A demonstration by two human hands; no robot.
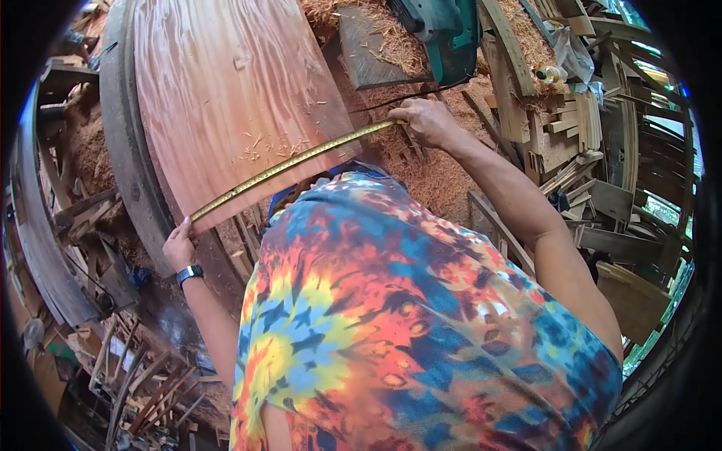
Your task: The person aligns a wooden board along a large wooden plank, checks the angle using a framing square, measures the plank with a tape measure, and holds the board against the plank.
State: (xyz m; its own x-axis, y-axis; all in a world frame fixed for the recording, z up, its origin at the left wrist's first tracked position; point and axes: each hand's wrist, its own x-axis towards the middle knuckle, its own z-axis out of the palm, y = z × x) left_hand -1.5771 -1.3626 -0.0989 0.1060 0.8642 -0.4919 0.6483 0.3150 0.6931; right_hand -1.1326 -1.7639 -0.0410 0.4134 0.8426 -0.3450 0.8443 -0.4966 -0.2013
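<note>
A yellow tape measure is stretched across the near end of a wide wooden board with pale, wavy grain. My left hand, with a watch on its wrist, pinches one end of the tape at the board's left near corner. Past the board's right edge, my right hand grips the other end between thumb and fingers. Wood shavings lie on the board close to the tape.
A green power tool rests by a shavings-strewn plank at the upper right. Along the board's left side runs a dark, thick beam. Stacked offcuts stand at right; loose wood strips lie at lower left.
</note>
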